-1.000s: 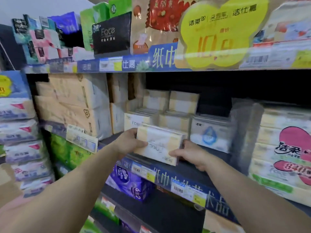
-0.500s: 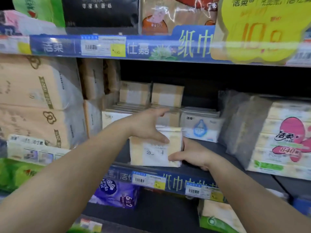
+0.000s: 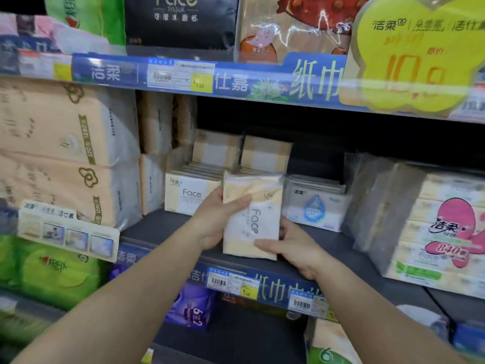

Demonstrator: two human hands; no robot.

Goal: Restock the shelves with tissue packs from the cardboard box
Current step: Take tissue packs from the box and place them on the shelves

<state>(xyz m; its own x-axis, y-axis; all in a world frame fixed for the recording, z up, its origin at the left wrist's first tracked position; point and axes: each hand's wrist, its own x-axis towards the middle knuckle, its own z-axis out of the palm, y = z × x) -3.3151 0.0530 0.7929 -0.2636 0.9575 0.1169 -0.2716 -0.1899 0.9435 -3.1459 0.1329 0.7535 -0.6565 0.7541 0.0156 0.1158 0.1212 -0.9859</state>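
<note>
A cream-and-white tissue pack (image 3: 253, 219) is held upright between both hands above the dark shelf (image 3: 162, 231) (a shop aisle, price strips on each edge). The left hand (image 3: 219, 219) is wrapped around its left side; the right hand (image 3: 294, 249) is closed around its lower right corner. Just behind, matching stocked packs (image 3: 193, 195) are seen.

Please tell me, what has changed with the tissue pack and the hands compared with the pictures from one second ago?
The Face tissue pack was turned from lying wide to standing on its short end, printed front outward. The left hand shifted to its upper left edge; the right hand holds its lower right corner. Both hands kept hold throughout. The shelved packs stayed put.
</note>
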